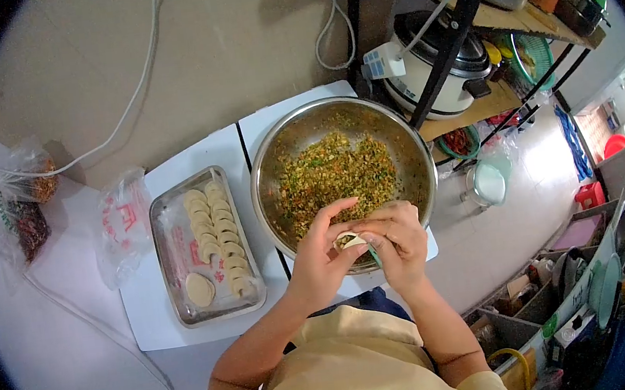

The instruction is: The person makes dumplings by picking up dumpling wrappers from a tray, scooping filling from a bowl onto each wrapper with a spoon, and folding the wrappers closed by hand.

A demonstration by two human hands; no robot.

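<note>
A half-folded dumpling (345, 241) with filling showing at its opening sits between my two hands, over the near rim of a big steel bowl (259, 189). My left hand (320, 262) cups it from the left, its fingers curled round the wrapper. From the right, my right hand (399, 240) pinches the wrapper's edge. A thin green handle (375, 256) sticks out below the right fingers; its other end is hidden. Chopped green, yellow and orange filling (341, 176) lies in the bowl.
Left of the bowl, a metal tray (179, 306) holds folded dumplings (228, 228) in two rows and round wrappers (200, 289). Plastic bags (122, 224) lie farther left. A rack with a rice cooker (431, 89) stands at the back right. Boxes (521, 302) crowd the lower right.
</note>
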